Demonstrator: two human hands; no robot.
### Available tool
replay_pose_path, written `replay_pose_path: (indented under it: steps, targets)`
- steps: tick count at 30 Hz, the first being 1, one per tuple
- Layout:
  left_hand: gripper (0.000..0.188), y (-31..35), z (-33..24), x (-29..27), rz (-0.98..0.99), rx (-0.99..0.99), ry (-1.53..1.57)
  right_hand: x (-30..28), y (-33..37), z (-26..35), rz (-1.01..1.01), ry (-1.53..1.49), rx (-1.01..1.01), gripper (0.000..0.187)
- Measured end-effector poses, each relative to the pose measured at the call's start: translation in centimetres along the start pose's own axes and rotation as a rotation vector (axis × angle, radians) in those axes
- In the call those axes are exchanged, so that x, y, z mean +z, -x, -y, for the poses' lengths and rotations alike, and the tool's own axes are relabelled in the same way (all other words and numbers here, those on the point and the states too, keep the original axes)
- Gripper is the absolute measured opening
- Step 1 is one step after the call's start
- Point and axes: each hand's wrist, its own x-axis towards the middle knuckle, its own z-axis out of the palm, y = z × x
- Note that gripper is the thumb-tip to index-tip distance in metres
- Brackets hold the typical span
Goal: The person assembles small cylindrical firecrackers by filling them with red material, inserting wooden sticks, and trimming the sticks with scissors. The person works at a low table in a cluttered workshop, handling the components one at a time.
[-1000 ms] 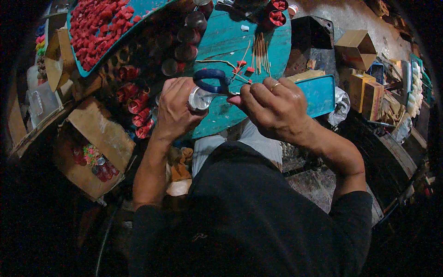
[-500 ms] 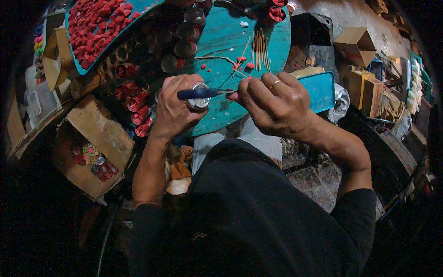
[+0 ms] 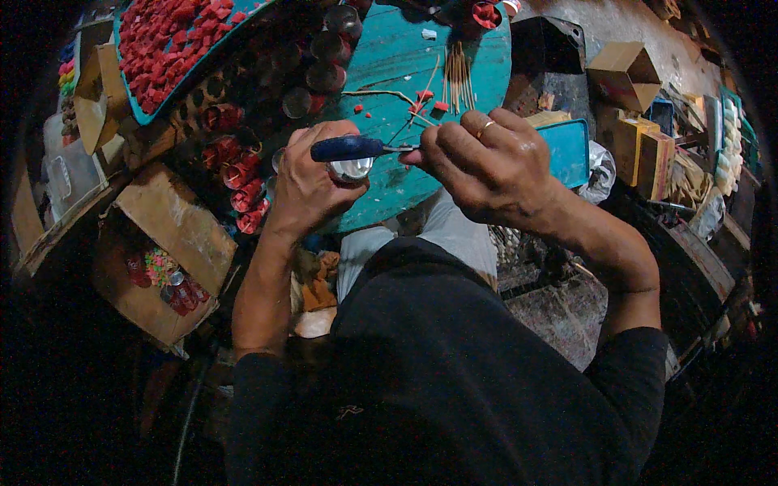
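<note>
My left hand (image 3: pixel 308 174) is wrapped round a small shiny metal cup (image 3: pixel 352 171). Across the far side of the cup's top lies the dark blue handle of a tool (image 3: pixel 347 148); whether it touches the cup I cannot tell. The tool's thin metal shaft runs into the closed fingers of my right hand (image 3: pixel 490 166), which hides its end. A ring is on one finger of that hand. Just beyond both hands, red chunks (image 3: pixel 440 106) and thin sticks (image 3: pixel 458 74) lie on the teal table (image 3: pixel 389 53).
A teal tray (image 3: pixel 146 113) heaped with red chunks stands at the far left. Clear cups (image 3: pixel 327 78) and several red-filled ones (image 3: pixel 240 176) line the table's left side. A blue bin (image 3: pixel 571 154) sits to the right, cardboard boxes (image 3: pixel 624 74) beyond it. An open carton (image 3: pixel 174 235) is lower left.
The tool's handle has shifted away from me, from across the middle of the cup to its far edge. My right hand has moved slightly the same way.
</note>
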Motion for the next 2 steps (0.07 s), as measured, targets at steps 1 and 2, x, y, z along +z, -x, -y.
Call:
replay_pose_path:
  steps: [1, 2]
  targets:
    - [0.051, 0.18, -0.22, 0.1, 0.0, -0.052, 0.012, -0.12, 0.06, 0.12, 0.019, 0.022, 0.015, 0.026]
    - [0.054, 0.23, -0.35, 0.17, 0.032, -0.124, 0.04, -0.29, 0.12, 0.25, 0.042, 0.046, 0.026, 0.025]
